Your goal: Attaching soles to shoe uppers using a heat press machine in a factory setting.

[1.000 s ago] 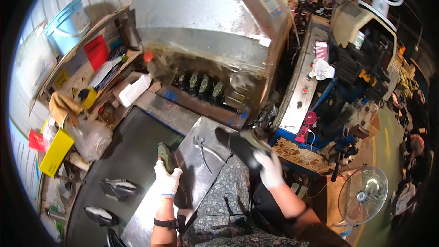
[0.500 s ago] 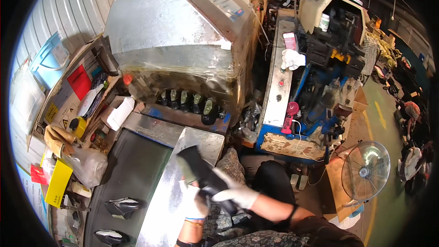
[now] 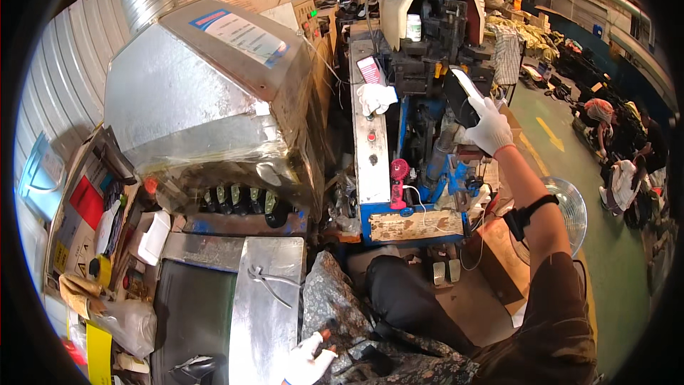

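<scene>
My right hand [image 3: 491, 128], in a white glove, reaches out to the machine and is closed on a black shoe upper [image 3: 459, 107]. The upper stands tilted, its pale underside facing up, and its far end is at the dark machine head [image 3: 427, 78]; whether they touch I cannot tell. Down by my lap, my left hand [image 3: 310, 360] wears a white glove with bare fingertips. Its fingers are apart and nothing is in them. Pincers [image 3: 267, 281] with metal handles lie on the metal plate [image 3: 263, 328] just beyond that hand.
Left of the plate runs a dark belt [image 3: 192, 306] with another black upper [image 3: 192, 369]. A metal hooded oven [image 3: 192, 85] holds several dark shoes. A pink handheld fan [image 3: 399, 182] stands on the machine; a larger fan [image 3: 570, 217] is behind my right arm. Two pedals [image 3: 447, 271] sit below.
Both hands held the black upper over the plate before. My right hand has carried it up and right to the machine; my left has let go and dropped lower. The view has turned right.
</scene>
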Demonstrator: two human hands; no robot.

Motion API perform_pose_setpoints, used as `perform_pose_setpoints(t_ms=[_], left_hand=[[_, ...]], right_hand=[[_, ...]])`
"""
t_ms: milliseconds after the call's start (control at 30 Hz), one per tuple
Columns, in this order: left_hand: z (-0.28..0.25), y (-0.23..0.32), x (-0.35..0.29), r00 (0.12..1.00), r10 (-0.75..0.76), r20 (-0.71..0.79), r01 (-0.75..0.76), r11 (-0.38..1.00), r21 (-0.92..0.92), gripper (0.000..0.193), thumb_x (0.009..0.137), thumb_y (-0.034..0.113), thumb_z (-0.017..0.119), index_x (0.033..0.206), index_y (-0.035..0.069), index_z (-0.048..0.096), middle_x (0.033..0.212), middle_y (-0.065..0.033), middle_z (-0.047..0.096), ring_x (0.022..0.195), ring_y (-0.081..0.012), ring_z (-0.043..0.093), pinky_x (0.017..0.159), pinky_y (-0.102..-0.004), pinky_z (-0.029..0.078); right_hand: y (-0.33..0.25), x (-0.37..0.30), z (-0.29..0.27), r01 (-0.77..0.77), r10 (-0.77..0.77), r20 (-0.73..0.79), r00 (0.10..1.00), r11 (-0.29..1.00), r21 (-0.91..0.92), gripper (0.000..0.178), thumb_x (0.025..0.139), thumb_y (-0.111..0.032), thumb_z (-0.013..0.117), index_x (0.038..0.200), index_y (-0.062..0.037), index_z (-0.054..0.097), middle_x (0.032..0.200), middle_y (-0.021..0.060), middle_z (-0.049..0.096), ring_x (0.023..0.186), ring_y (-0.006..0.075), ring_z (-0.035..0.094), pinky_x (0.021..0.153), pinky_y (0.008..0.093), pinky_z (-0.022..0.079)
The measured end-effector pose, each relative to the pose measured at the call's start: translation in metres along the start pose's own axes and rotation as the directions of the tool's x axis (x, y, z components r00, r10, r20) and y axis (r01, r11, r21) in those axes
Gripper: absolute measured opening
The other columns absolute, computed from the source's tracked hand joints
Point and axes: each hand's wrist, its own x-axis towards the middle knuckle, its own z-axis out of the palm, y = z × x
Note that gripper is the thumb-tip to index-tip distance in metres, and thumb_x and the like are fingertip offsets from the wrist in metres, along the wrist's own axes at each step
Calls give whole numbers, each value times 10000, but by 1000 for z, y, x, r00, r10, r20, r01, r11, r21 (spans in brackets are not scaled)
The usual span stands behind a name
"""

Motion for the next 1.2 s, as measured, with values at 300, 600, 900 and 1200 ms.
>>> perform_pose_setpoints(t_ms=[300, 600, 900, 1200], left_hand=[[6, 9, 2, 926, 276, -259, -243, 958, 152, 489, 933, 209, 773, 1363, 6, 657, 1151, -185, 751, 1034, -296, 714, 929, -399, 577], [1, -26, -19, 924, -1, -384, -17, 999, -43, 424, 921, 305, 710, 1261, 52, 690, 1036, -199, 717, 987, -389, 686, 876, -480, 551], [-55, -242, -29, -163, -648, -744, 476, 610, -634, 591, 700, 314, 822, 1130, -36, 618, 1171, -277, 674, 1152, -431, 648, 1018, -498, 534], [-98, -322, 25, 357, -906, -228, -415, 65, -907, 502, 816, 148, 738, 1254, 9, 537, 1095, -136, 695, 897, -289, 701, 816, -395, 577]], right_hand=[[12, 33, -8, 65, -15, 327, 945, 988, -142, 924, 702, -384, 845, 1545, -201, 516, 1431, 238, 561, 1251, 431, 635, 1047, 497, 537], [43, 8, 71, 239, -239, 4, 971, 971, -33, 731, 931, -409, 757, 1583, -218, 488, 1581, 205, 453, 1450, 362, 465, 1176, 464, 418], [54, 52, 74, 134, -113, 94, 989, 956, -262, 682, 1058, -497, 549, 1664, -290, 314, 1702, 221, 312, 1443, 478, 456, 1182, 514, 391], [-69, -208, 169, 506, -676, 239, 697, 700, 504, 360, 945, -123, 691, 1285, -2, 688, 1373, 220, 649, 1290, 372, 617, 1118, 453, 465]])
